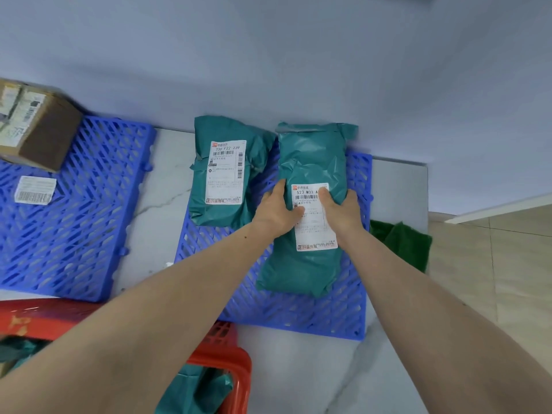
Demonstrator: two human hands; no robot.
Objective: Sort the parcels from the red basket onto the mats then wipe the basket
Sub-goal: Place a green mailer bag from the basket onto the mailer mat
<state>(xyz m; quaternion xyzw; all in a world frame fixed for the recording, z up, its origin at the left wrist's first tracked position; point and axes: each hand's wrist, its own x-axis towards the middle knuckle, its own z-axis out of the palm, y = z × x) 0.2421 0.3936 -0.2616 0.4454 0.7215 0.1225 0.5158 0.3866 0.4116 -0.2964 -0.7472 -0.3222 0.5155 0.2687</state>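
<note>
Centrally, both hands are gripping one teal parcel (307,210) lying on the right blue mat (298,312) — left hand (276,212) and right hand (340,209) curling around its sides; the red basket (221,360) is sitting lower left.

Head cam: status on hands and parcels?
Left hand and right hand grip teal parcel on right mat. More parcels in red basket. Nothing blocking.

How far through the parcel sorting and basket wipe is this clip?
Partly sorted. Done: a cardboard box on the left mat, a teal parcel on the right mat. In hand: left hand and right hand hold a second teal parcel. Left: teal parcels in the red basket, unwiped.
</note>
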